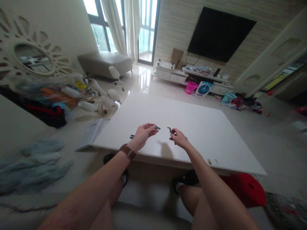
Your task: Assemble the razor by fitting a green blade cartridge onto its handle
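My left hand (144, 133) is raised over the white table (196, 124), fingers pinched on a small green flat piece (157, 128) whose end pokes out toward the right. My right hand (177, 138) is closed around a small dark curved object (169, 129) whose tip sticks up from the fingers. The two hands are a short gap apart, both items pointing at each other. A brown watch strap (127, 151) sits on my left wrist. A small dark item (131, 137) lies on the table just left of my left hand.
Two tiny pieces (209, 161) lie near the table's front right edge. A white tray-like panel (90, 134) and a chandelier with white shades (96, 95) lie on the floor to the left. A red stool (244, 188) stands at the lower right. A TV cabinet lines the far wall.
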Demonstrator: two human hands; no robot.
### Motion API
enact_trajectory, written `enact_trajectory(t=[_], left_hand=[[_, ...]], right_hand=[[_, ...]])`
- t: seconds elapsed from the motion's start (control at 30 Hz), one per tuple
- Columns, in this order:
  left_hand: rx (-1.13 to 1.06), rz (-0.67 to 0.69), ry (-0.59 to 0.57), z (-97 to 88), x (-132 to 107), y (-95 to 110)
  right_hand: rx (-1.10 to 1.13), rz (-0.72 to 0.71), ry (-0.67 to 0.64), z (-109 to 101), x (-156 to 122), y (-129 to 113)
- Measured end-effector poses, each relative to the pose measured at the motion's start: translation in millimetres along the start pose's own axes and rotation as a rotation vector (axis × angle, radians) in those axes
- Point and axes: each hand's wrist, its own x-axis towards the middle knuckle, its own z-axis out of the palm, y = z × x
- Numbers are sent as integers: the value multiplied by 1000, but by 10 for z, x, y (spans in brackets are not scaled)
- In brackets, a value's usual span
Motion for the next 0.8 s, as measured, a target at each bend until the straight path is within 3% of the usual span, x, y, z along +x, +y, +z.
enact_trajectory(t=[0.17, 0.3, 0.8], left_hand=[[-107, 8, 7, 17, 3, 10], [-122, 0, -9, 24, -1, -3], [-100, -6, -115, 27, 7, -52]], right_hand=[[372, -200, -8, 81, -152, -537], [427, -217, 65, 74, -272, -719], [325, -305, 163, -48, -400, -634]])
